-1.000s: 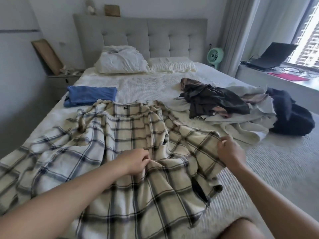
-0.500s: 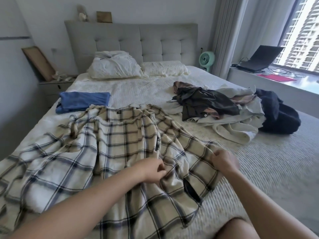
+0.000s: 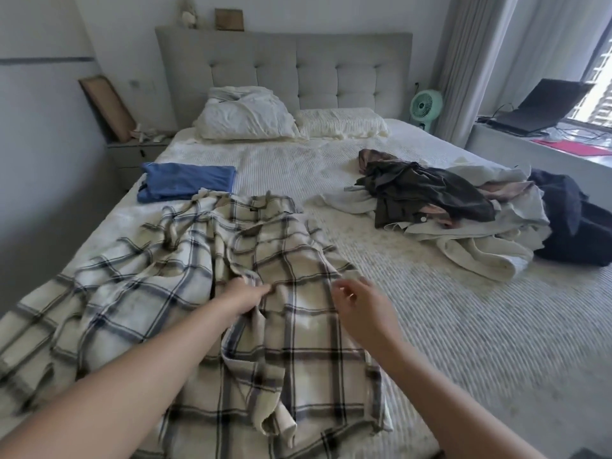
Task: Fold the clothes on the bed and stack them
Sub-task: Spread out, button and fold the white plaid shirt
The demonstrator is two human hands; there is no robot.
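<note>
A cream plaid shirt (image 3: pixel 159 293) lies spread and rumpled across the near left of the bed (image 3: pixel 463 326). My left hand (image 3: pixel 243 298) pinches a fold of it near the middle. My right hand (image 3: pixel 362 309) hovers just right of that, above the shirt's right edge, fingers loosely curled and holding nothing. A folded blue garment (image 3: pixel 187 180) lies flat beyond the shirt on the left. On the right side sits a heap of unfolded clothes (image 3: pixel 447 210): dark brown, white and cream pieces, with a dark navy garment (image 3: pixel 573 226) at its far right.
Two pillows (image 3: pixel 248 117) lean at the grey headboard (image 3: pixel 284 71). A nightstand (image 3: pixel 139 150) stands at the left, a green fan (image 3: pixel 425 106) and curtain at the right, and a laptop (image 3: pixel 543 107) on the window ledge.
The shirt's right side has been folded in toward the middle. My right hand has let go of the cloth and lifted. My left hand kept its pinch and shifted slightly right.
</note>
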